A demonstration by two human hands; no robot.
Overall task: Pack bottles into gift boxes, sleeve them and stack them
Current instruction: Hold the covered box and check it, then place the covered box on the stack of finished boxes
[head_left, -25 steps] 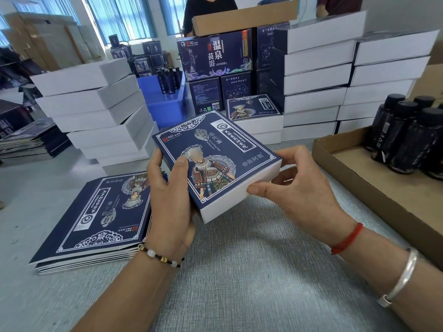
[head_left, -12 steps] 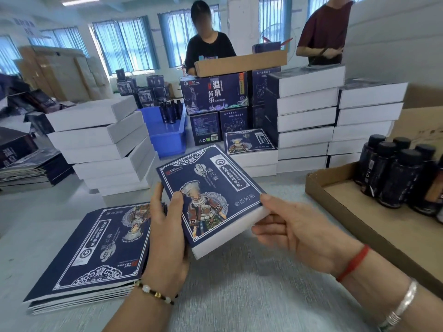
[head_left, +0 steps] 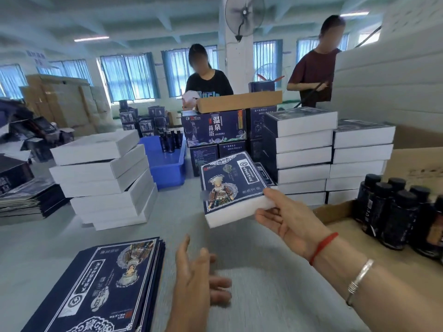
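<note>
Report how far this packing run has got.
Done: sleeved boxes stand stacked at the back. In hand: the right hand holds one sleeved box out towards them; the left hand is free. Left: flat sleeves, plain white boxes and loose bottles remain.

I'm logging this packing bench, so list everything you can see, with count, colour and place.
Sleeved navy gift box with white edges: one, held above the table centre.
Flat navy printed sleeves: one pile, near left.
Plain white boxes: one stack, left.
Sleeved boxes: two tall stacks plus a low stack, right rear.
Black bottles: several, in brown cardboard tray, right.
Blue plastic bin: one, centre rear.
Left hand: open, over table.
Right hand: pinches the box's near corner.
</note>
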